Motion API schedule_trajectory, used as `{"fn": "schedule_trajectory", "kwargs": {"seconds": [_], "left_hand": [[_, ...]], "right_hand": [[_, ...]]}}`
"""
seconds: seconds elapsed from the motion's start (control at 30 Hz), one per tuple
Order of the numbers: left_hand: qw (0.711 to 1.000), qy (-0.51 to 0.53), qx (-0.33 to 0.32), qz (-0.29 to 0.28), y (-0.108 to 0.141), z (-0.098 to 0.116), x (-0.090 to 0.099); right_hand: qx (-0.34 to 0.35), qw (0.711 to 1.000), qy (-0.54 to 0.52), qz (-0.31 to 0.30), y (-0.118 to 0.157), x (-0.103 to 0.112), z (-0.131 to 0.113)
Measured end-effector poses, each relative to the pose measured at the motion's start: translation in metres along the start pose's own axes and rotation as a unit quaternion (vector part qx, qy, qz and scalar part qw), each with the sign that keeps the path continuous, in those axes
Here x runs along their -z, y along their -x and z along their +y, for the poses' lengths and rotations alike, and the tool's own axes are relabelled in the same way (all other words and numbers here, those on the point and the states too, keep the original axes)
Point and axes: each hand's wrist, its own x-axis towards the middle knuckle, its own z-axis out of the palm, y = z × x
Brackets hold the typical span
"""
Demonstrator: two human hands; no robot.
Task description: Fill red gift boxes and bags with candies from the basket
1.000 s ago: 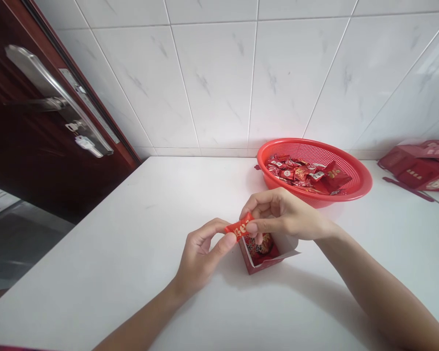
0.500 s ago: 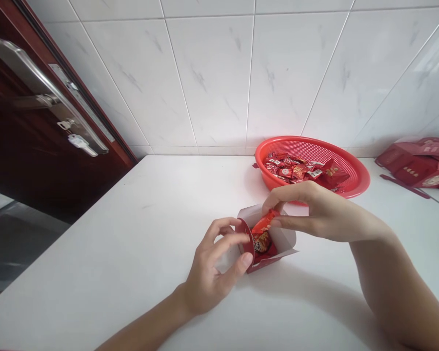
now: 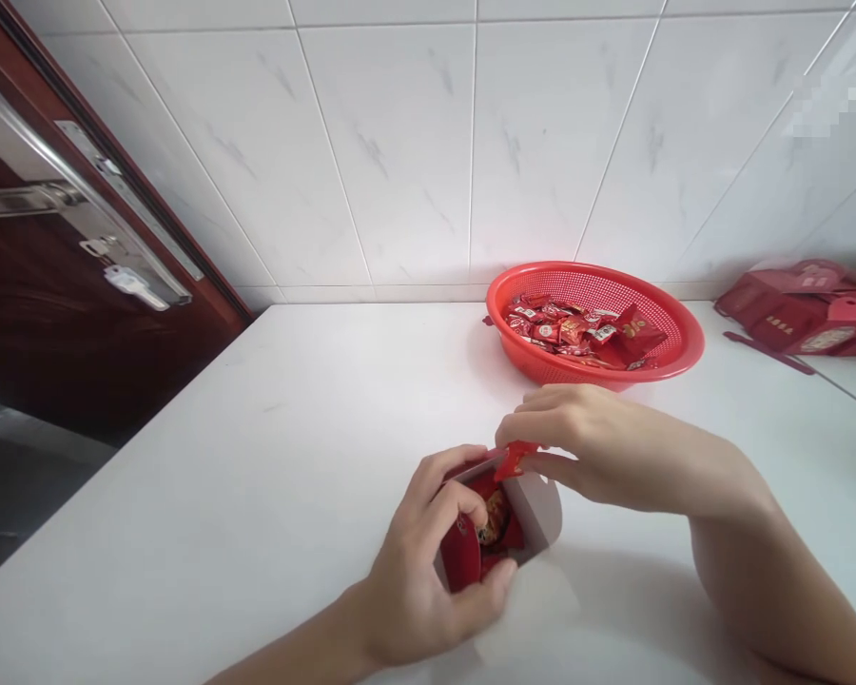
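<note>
My left hand (image 3: 428, 561) is wrapped around the near left side of a small open red paper box (image 3: 540, 509) with a white inside. Its thumb lies along the near edge and its fingers reach over the far edge. Between thumb and fingers, my right hand (image 3: 606, 442) pinches a small red wrapped candy (image 3: 515, 462) at the far edge of the box opening. Inside lies a packet with a golden-brown picture (image 3: 496, 518), along with other red wrappers. My fingers partly hide the box and the candy.
Behind my right hand stands a red plastic basket (image 3: 674, 354) holding several red-wrapped sweets (image 3: 574, 330). Red folded boxes (image 3: 791, 314) and a dark red strip (image 3: 767, 353) lie at the right. A brown door (image 3: 29, 314) with keys in its lock borders the white table (image 3: 257, 457).
The box has shifted toward me and tilted, and my left fingers have closed around it. My right hand has moved lower with the candy. The whole view has shifted slightly.
</note>
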Motion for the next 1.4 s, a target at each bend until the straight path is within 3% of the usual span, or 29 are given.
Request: {"fn": "schedule_trajectory", "kwargs": {"seconds": [0.1, 0.27, 0.53, 0.7, 0.87, 1.0, 1.17, 1.3, 1.4], "left_hand": [[0.999, 0.005, -0.036, 0.034, 0.003, -0.001, -0.002], [0.990, -0.011, -0.100, 0.094, 0.003, -0.006, -0.001], [0.984, -0.027, -0.148, 0.092, 0.006, -0.003, -0.006], [0.980, -0.047, -0.169, 0.094, 0.004, -0.001, -0.006], [0.979, -0.056, -0.167, 0.106, 0.003, 0.000, -0.009], [0.978, -0.060, -0.167, 0.110, 0.007, -0.001, -0.011], [0.975, -0.078, -0.175, 0.112, 0.006, -0.001, -0.011], [0.966, -0.122, -0.188, 0.132, 0.004, 0.000, -0.011], [0.959, -0.154, -0.193, 0.137, 0.005, 0.002, -0.011]], "right_hand": [[0.007, 0.997, 0.080, 0.017, 0.002, -0.003, -0.007], [0.090, 0.990, 0.107, -0.009, 0.004, -0.010, -0.019], [0.087, 0.987, 0.121, -0.057, 0.005, -0.016, -0.031], [0.130, 0.987, 0.059, -0.076, 0.000, -0.018, -0.032], [0.140, 0.980, 0.089, -0.111, -0.004, -0.024, -0.028], [0.133, 0.980, 0.121, -0.091, -0.004, -0.025, -0.028], [0.144, 0.985, 0.072, -0.057, -0.003, -0.021, -0.033], [0.142, 0.986, 0.035, -0.076, 0.000, -0.022, -0.038], [0.129, 0.984, 0.069, -0.103, 0.002, -0.025, -0.035]]}}
